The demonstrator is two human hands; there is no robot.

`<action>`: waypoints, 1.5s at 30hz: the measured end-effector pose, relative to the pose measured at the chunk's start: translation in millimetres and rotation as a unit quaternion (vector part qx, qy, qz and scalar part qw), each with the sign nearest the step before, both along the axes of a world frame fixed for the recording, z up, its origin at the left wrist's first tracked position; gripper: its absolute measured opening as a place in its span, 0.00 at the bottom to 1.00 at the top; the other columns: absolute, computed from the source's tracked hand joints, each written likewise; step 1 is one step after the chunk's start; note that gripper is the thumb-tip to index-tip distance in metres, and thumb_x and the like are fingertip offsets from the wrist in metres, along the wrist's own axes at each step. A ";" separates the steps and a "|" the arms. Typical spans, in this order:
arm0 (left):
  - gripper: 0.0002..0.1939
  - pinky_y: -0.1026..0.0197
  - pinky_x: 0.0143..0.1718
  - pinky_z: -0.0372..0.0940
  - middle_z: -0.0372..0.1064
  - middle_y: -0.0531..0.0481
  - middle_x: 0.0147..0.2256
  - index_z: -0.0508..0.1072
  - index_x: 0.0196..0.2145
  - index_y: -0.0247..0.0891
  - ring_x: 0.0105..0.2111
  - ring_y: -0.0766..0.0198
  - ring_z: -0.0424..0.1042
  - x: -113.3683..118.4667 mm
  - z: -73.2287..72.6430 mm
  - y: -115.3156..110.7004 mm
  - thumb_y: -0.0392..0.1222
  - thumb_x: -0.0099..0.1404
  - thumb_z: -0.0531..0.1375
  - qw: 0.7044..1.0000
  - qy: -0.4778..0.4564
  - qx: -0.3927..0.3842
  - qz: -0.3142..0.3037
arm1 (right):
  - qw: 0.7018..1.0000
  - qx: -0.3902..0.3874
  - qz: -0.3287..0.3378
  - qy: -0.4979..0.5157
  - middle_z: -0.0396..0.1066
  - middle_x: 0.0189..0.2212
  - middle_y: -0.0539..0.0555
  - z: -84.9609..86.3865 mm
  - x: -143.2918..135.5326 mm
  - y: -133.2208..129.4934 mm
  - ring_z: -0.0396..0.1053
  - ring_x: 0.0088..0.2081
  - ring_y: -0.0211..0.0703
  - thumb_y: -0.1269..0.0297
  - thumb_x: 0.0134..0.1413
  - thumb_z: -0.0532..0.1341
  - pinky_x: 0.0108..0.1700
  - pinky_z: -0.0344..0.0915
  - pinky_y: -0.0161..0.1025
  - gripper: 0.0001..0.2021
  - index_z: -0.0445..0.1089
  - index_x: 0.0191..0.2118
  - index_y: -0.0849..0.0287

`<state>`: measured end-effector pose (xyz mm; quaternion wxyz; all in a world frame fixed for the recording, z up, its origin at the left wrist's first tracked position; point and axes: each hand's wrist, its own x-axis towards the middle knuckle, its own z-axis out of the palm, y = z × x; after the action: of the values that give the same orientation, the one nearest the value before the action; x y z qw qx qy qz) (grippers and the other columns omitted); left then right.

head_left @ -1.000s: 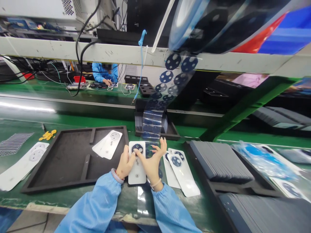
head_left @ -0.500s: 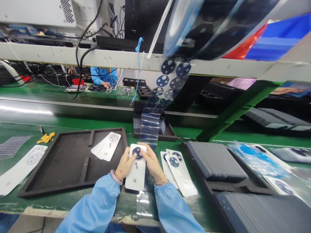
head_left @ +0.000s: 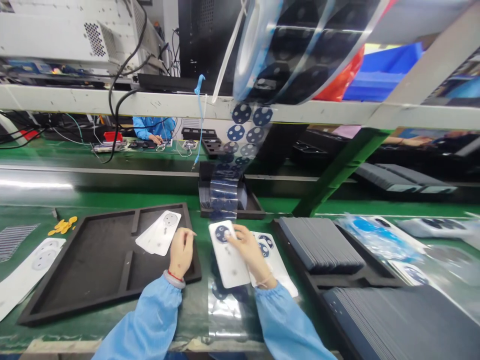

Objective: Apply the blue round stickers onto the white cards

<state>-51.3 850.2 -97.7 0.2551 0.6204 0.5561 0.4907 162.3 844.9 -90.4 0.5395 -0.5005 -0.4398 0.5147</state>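
Note:
In my right hand [head_left: 247, 247] is a white phone back panel [head_left: 232, 265], tilted, with a dark round camera sticker [head_left: 222, 234] near its top. My thumb lies beside the sticker. Under and beside this hand rest more white panels with dark stickers [head_left: 279, 262], partly covered. My left hand [head_left: 182, 252] is apart from the held panel, over the right side of a black tray [head_left: 101, 260]. Its fingers are drawn together, with nothing visible in them. Just left of it, fanned white panels [head_left: 159, 235] with pale camera areas lie in the tray.
A clear strip of dark round stickers [head_left: 225, 192] hangs from a large roll [head_left: 300, 50] overhead. Black trays of dark grey panels [head_left: 318, 245] stand at right. White panels [head_left: 32, 275] and yellow pieces [head_left: 63, 226] lie left. Across the bench is a person in blue [head_left: 153, 129].
My left hand has let go of the phone back panel and moved left towards the tray. My right hand has shifted right with the panel, which now tilts. The view has turned slightly right.

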 end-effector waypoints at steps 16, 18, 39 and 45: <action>0.35 0.45 0.56 0.61 0.63 0.23 0.56 0.56 0.60 0.21 0.57 0.39 0.65 -58.1 -15.6 36.1 0.45 0.63 0.62 0.897 0.389 -0.103 0.182 | 0.845 0.216 0.233 -0.431 0.46 0.69 0.57 -55.5 12.9 -76.1 0.50 0.68 0.52 0.55 0.59 0.63 0.68 0.53 0.52 0.38 0.46 0.70 0.49; 0.34 0.46 0.54 0.63 0.66 0.26 0.54 0.56 0.60 0.22 0.55 0.41 0.68 -61.0 -13.6 37.1 0.42 0.62 0.62 0.902 0.377 -0.102 0.183 | 0.840 0.228 0.224 -0.439 0.50 0.68 0.57 -59.9 5.7 -80.2 0.53 0.67 0.51 0.59 0.62 0.61 0.67 0.55 0.52 0.33 0.49 0.69 0.50; 0.40 0.47 0.50 0.67 0.59 0.39 0.56 0.57 0.52 0.41 0.46 0.55 0.71 -37.1 11.7 21.0 0.50 0.47 0.71 0.980 -0.170 -0.055 0.090 | 0.888 0.150 0.250 -0.355 0.67 0.57 0.61 -29.1 7.4 -81.2 0.60 0.63 0.49 0.70 0.55 0.62 0.61 0.60 0.49 0.04 0.66 0.36 0.57; 0.32 0.53 0.45 0.68 0.72 0.43 0.44 0.59 0.43 0.41 0.42 0.57 0.75 -37.5 9.5 22.6 0.51 0.46 0.70 0.960 -0.264 -0.088 0.039 | 0.887 0.038 0.419 -0.192 0.69 0.55 0.60 15.5 19.9 -59.6 0.63 0.60 0.53 0.56 0.40 0.74 0.64 0.53 0.50 0.15 0.69 0.25 0.58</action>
<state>-88.8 872.9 -88.3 0.4269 0.4216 0.5342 0.5956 182.2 785.3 -75.0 0.1972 -0.3378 -0.7232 0.5692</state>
